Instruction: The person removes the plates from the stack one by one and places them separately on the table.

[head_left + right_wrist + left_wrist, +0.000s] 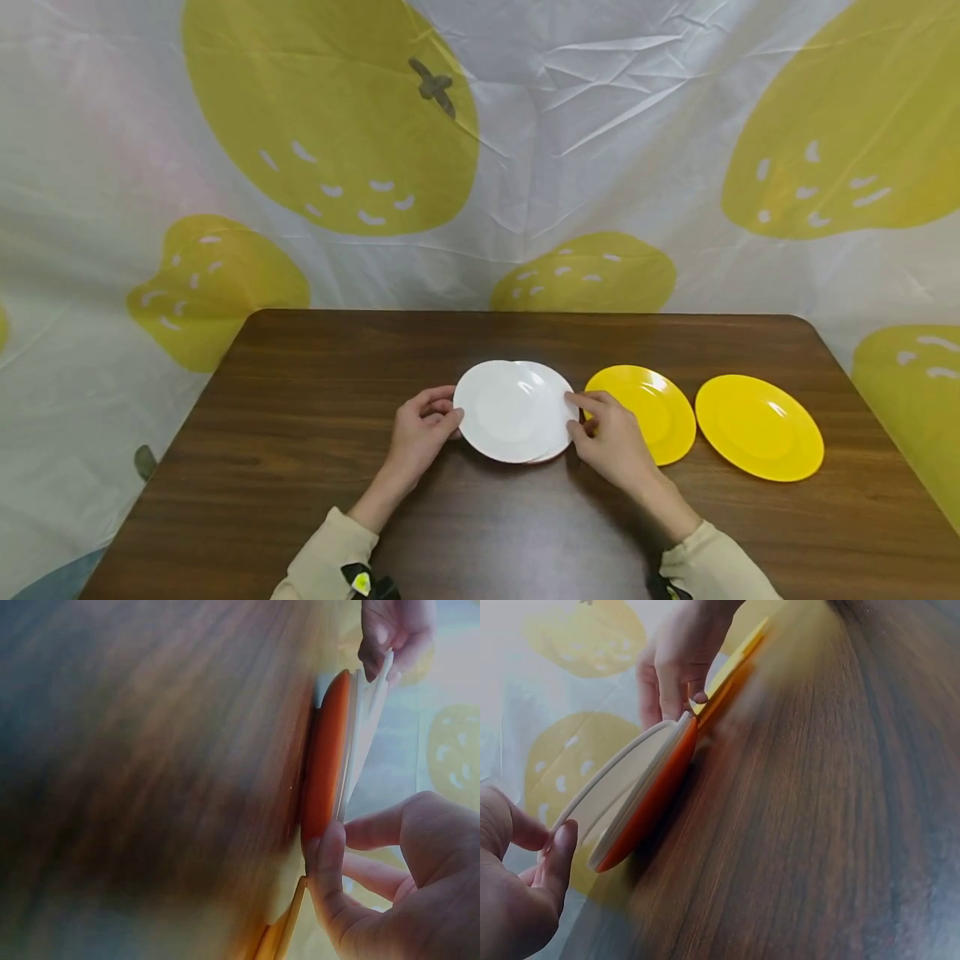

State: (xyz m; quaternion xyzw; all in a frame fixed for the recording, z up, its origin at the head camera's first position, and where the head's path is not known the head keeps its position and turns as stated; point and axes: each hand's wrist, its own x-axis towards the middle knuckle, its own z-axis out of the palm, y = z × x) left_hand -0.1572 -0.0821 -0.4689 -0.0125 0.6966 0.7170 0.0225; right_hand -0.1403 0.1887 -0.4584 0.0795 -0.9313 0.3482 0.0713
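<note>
My left hand (420,431) pinches the left rim of a white plate (491,412) between thumb and fingers. That plate is tilted, its left side raised, over another white plate (561,417) offset to the right. Beneath these whites, an orange plate (654,806) shows its side in both wrist views, low over the table. At the right edge of the stack, my right hand (611,439) pinches the rim, with its thumb (330,851) by the orange plate and a finger at the white rim.
Right of the stack lie two yellow plates side by side, the nearer yellow plate (663,417) close by my right hand and the farther yellow plate (757,429) beyond it. All this is on a brown wooden table (300,417). A fruit-print curtain (525,167) hangs behind.
</note>
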